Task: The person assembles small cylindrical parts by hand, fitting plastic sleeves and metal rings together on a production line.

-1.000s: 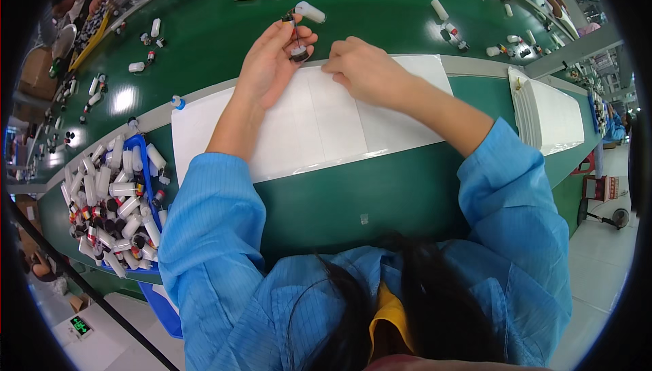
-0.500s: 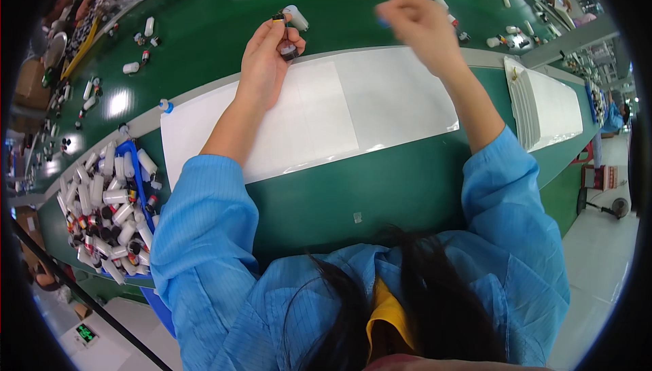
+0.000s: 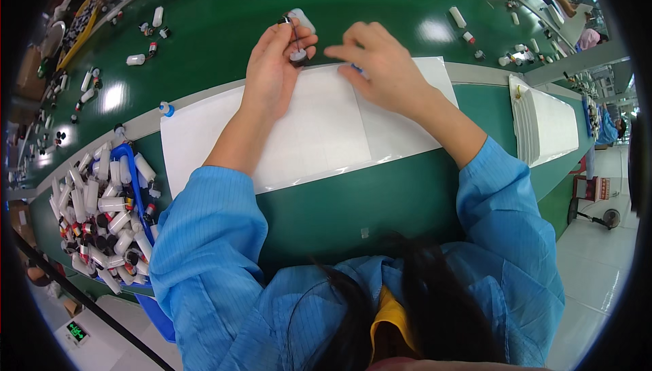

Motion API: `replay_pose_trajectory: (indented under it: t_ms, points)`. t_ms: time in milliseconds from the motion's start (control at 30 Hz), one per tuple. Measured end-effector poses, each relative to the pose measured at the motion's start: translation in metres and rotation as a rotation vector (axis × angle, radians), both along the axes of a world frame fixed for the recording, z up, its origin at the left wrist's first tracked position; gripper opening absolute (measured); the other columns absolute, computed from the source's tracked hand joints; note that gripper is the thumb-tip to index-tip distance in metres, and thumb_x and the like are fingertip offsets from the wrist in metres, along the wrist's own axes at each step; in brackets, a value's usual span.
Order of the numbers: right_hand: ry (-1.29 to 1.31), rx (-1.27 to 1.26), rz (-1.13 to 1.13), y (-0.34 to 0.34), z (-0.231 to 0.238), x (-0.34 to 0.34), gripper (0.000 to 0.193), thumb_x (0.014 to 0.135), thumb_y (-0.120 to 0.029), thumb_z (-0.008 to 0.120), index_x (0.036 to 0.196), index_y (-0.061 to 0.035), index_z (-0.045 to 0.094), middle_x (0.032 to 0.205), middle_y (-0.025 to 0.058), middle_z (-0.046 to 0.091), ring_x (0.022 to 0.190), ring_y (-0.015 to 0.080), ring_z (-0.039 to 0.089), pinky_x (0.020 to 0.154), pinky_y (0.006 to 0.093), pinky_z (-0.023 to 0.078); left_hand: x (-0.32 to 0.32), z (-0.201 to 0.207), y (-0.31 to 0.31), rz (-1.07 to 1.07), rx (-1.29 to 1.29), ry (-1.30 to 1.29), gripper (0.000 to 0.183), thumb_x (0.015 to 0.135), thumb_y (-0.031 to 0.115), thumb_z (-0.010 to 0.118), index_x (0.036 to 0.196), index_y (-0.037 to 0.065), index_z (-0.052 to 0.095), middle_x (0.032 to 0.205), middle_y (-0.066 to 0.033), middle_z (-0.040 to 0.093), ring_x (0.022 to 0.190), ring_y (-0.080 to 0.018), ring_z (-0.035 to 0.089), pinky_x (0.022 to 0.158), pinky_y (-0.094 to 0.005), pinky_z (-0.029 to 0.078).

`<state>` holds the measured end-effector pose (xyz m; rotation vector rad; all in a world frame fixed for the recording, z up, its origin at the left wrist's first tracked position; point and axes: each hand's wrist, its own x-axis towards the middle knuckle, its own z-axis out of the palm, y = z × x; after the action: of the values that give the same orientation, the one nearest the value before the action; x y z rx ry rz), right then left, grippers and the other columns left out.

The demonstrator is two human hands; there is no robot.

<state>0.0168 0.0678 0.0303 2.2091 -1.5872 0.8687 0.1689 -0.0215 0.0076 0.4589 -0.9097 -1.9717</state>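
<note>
My left hand (image 3: 273,65) is raised over the near edge of the green belt. It grips a small wired part (image 3: 299,56), with a dark piece at the fingertips and a thin wire running down to a round grey-and-black end. Just beyond those fingers is a white cylinder (image 3: 302,20); whether they touch it, I cannot tell. To the right, my right hand (image 3: 384,65) hovers over the white sheet (image 3: 305,140), index finger stretched toward the wired part and thumb apart from it. A bit of blue (image 3: 357,68) shows between thumb and fingers, too small to make out.
A blue bin (image 3: 138,194) at the left is heaped with white cylinders and dark-ended parts. More parts lie scattered along the green belt (image 3: 217,31). A small blue-and-white item (image 3: 166,109) sits at the sheet's left corner. Stacked white sheets (image 3: 547,123) lie at the right.
My right hand has come down and left, closer to my left hand, its index finger now stretched out. My left hand still grips the wired part. The loose belt parts appear shifted slightly right.
</note>
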Motion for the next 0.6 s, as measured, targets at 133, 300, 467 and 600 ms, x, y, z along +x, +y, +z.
replay_pose_trajectory:
  t_ms: [133, 300, 467, 600]
  points:
    - [0.224, 0.183, 0.108, -0.006, -0.008, 0.015, 0.006, 0.063, -0.005, 0.063, 0.068, -0.0039, 0.061, 0.083, 0.0078, 0.051, 0.076, 0.0237, 0.047, 0.064, 0.0329, 0.043, 0.004, -0.006, -0.008, 0.03, 0.026, 0.056, 0.021, 0.091, 0.021, 0.045, 0.101, 0.003, 0.05, 0.085, -0.0066, 0.055, 0.082, -0.0162, 0.053, 0.076, -0.0295, 0.043]
    - [0.132, 0.677, -0.026, -0.02, 0.021, 0.02, 0.013, 0.067, -0.006, 0.064, 0.079, -0.0048, 0.059, 0.087, 0.0078, 0.052, 0.089, 0.0239, 0.049, 0.076, 0.0331, 0.043, 0.007, -0.009, -0.008, 0.024, 0.025, 0.07, 0.021, 0.091, 0.021, 0.046, 0.102, 0.003, 0.05, 0.084, -0.0051, 0.054, 0.081, -0.0146, 0.052, 0.076, -0.0287, 0.043]
    - [0.08, 0.778, -0.033, -0.024, 0.027, 0.016, 0.011, 0.068, -0.007, 0.063, 0.076, -0.0051, 0.056, 0.086, 0.0072, 0.052, 0.09, 0.0244, 0.049, 0.075, 0.0336, 0.043, 0.006, -0.009, -0.009, 0.01, -0.087, -0.02, 0.025, 0.091, 0.02, 0.043, 0.108, 0.002, 0.049, 0.09, -0.0061, 0.055, 0.086, -0.0157, 0.052, 0.08, -0.0297, 0.041]
    - [0.197, 0.386, 0.036, -0.006, 0.011, 0.011, 0.009, 0.069, -0.005, 0.061, 0.074, -0.0052, 0.053, 0.082, 0.0072, 0.052, 0.086, 0.0234, 0.05, 0.073, 0.0329, 0.042, 0.005, -0.002, -0.006, -0.018, -0.151, -0.093, 0.026, 0.091, 0.022, 0.045, 0.107, 0.002, 0.049, 0.091, -0.0073, 0.058, 0.088, -0.0156, 0.053, 0.08, -0.0291, 0.04]
